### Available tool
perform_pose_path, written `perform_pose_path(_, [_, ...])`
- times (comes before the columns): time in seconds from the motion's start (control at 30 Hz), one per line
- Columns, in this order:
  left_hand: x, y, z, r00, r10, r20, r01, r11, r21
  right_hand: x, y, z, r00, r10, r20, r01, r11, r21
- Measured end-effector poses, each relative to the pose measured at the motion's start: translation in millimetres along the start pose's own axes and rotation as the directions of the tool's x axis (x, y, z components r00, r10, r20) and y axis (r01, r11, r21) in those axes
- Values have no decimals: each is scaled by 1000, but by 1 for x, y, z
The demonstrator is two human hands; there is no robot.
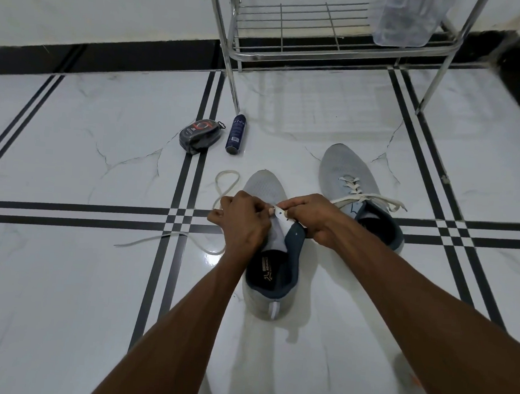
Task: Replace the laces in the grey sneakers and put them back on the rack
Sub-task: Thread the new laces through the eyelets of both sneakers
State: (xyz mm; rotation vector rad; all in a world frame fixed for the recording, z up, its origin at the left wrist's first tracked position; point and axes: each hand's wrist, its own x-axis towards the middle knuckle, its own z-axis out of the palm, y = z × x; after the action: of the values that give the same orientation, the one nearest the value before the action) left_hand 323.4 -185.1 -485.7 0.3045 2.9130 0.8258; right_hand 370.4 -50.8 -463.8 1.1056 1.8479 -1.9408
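on the tiled floor (pixel 59 274), ahead of the shoes, a steel rack (pixel 296 31) stands by the wall with a clear box (pixel 406 18) on its shelf. left of its leg lie a dark pouch (pixel 199 135) and a can (pixel 236 134). near shoe (pixel 272 247) lies lengthwise, toe toward the rack, heel toward the person; far shoe (pixel 355 192), already laced, sits just right, toe likewise. left hand (pixel 243 220) and right hand (pixel 310 218) both pinch the white lace (pixel 227 183) at the near shoe's eyelets, fingers curled tight; the lace trails loose leftward over the floor.
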Motion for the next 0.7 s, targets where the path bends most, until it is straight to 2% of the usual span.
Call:
perform_pose_path(0.17, [3, 2, 2, 999, 31, -14, -30, 996, 89, -1, 1, 1, 1000, -8, -2, 8, 1000, -19])
perform_pose_path(0.4, [8, 0, 8, 997, 58, -43, -54, 994, 91, -8, 1, 0, 1000, -15, -3, 15, 1000, -27])
perform_pose_path(0.47, [9, -2, 11, 999, 44, -23, -43, 999, 33, -10, 0, -1, 1000, -17, -3, 17, 1000, 2])
perform_pose_path(0.57, [11, -9, 13, 997, 59, 42, -52, 987, -152, -11, -1, -2, 1000, -3, -12, 4, 996, 88])
perform_pose_path(0.63, [9, -7, 14, 994, 61, 87, -37, 967, -250, -8, -1, -1, 998, -7, -65, 13, 995, 96])
perform_pose_path(0.7, [8, 0, 13, 994, 52, 101, -23, 961, -275, -5, 0, 0, 993, -36, -109, 45, 996, 74])
